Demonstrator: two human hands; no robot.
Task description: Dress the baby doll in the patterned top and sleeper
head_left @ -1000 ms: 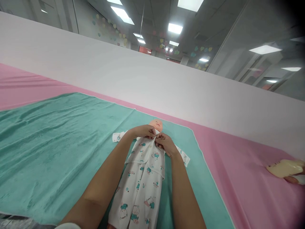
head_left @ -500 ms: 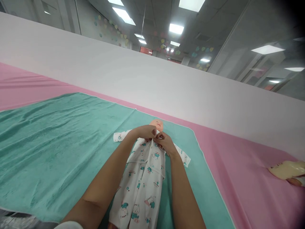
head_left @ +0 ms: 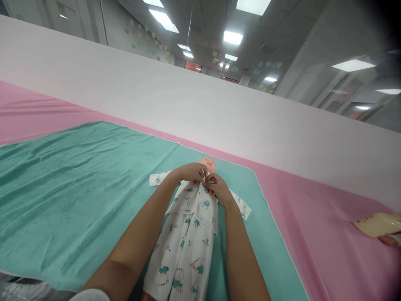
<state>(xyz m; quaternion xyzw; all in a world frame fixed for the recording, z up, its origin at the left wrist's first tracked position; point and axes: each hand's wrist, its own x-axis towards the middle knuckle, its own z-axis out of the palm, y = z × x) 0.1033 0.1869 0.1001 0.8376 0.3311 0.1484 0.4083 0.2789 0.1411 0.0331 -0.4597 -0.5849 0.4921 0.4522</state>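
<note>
A baby doll lies face up, dressed in a white pajama top and matching pajama pants printed with teal bears. Its sleeves spread out to both sides. My left hand and my right hand meet at the top's neckline, just below the doll's chin. Each hand pinches the front edge of the pajama top, pulling the cloth up slightly. Whatever fastener lies between my fingertips is too small to make out.
Under the doll spreads a teal blanket over a pink sheet. At the far right lies a cream-coloured object, partly cut off by the frame. A white wall panel with glass above it stands behind.
The fingers of my left hand have shifted slightly at the neckline, uncovering a bit of white cloth between the hands. The doll and its clothes stay where they were.
</note>
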